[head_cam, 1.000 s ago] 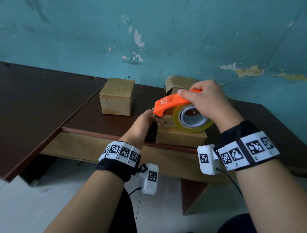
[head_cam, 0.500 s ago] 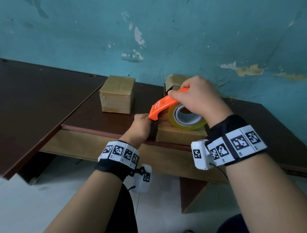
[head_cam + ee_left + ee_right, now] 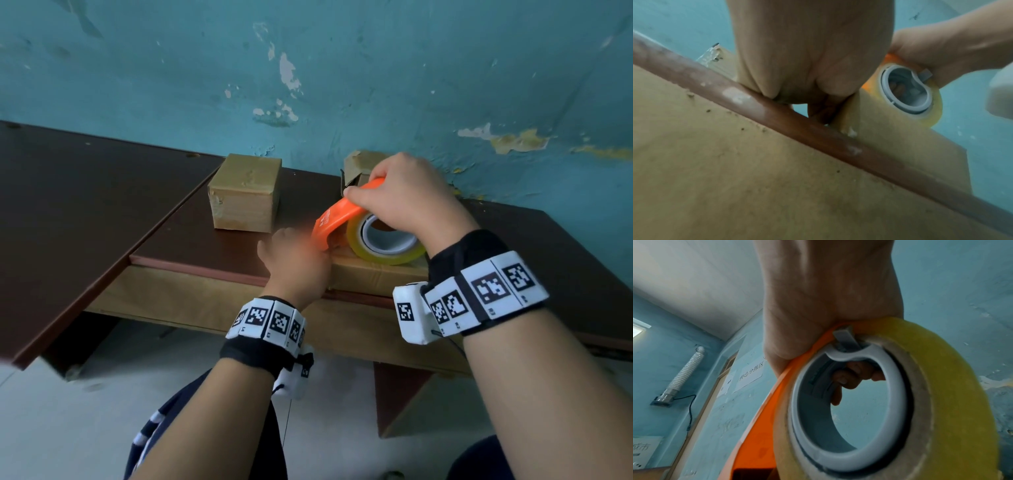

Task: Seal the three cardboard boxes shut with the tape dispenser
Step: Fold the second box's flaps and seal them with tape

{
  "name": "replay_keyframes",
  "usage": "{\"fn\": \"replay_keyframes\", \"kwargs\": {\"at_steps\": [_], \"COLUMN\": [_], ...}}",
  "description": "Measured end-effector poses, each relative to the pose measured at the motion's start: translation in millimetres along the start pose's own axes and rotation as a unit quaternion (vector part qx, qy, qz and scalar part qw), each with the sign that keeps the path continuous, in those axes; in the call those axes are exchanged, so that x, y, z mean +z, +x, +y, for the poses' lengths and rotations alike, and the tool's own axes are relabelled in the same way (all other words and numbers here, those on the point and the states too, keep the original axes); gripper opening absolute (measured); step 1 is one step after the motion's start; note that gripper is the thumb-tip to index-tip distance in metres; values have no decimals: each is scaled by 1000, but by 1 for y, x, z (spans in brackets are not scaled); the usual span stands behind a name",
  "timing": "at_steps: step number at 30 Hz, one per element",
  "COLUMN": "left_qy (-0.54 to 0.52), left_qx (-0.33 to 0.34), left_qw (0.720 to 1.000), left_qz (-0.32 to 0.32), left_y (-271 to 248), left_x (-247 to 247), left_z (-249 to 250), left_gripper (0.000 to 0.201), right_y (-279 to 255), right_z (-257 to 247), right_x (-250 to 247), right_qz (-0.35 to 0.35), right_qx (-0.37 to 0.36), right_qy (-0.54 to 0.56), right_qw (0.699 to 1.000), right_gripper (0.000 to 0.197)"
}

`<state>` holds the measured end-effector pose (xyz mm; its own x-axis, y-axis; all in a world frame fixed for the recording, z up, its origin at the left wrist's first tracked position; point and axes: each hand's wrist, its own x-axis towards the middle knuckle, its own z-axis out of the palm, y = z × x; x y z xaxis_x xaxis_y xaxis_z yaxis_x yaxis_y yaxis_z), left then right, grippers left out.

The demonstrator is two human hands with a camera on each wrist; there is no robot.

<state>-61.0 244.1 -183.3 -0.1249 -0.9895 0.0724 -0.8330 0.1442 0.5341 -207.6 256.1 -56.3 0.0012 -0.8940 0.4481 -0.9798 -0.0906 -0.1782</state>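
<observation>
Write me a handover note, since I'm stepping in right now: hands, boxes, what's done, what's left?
Right hand grips the orange tape dispenser, its roll on top of the near box at the table's front edge.
Left hand is at that box's left end, blurred; grip unclear.
Left box is closed and looks taped. Back box has a flap up, unsealed.
Left: finish the near box, then the back one.

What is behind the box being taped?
Behind the near box stands another cardboard box by the wall, one flap up. The right hand and tape dispenser cover most of it, so its contents and other flaps cannot be seen.
</observation>
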Motion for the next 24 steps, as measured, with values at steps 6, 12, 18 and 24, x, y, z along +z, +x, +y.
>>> {"fn": "replay_keyframes", "kwargs": {"at_steps": [6, 12, 18, 24], "left_qy": [46, 49, -99, -213], "left_qx": [13, 4, 61, 85], "left_qw": [998, 999, 992, 968], "left_qz": [-29, -5, -49, -101], "left_y": [-1, -2, 7, 10], "left_x": [-1, -3, -6, -18], "left_z": [0, -4, -9, -28], "left_gripper": [46, 45, 38, 13], "right_y": [2, 1, 1, 2], "right_z": [-1, -1, 0, 1], "right_x": [1, 0, 0, 1], "right_qz": [-11, -13, -9, -1], "right_qx": [18, 21, 24, 29], "right_qy": [1, -2, -8, -12], "right_qw": [1000, 1000, 1000, 1000], "right_gripper": [54, 55, 56, 56]}}
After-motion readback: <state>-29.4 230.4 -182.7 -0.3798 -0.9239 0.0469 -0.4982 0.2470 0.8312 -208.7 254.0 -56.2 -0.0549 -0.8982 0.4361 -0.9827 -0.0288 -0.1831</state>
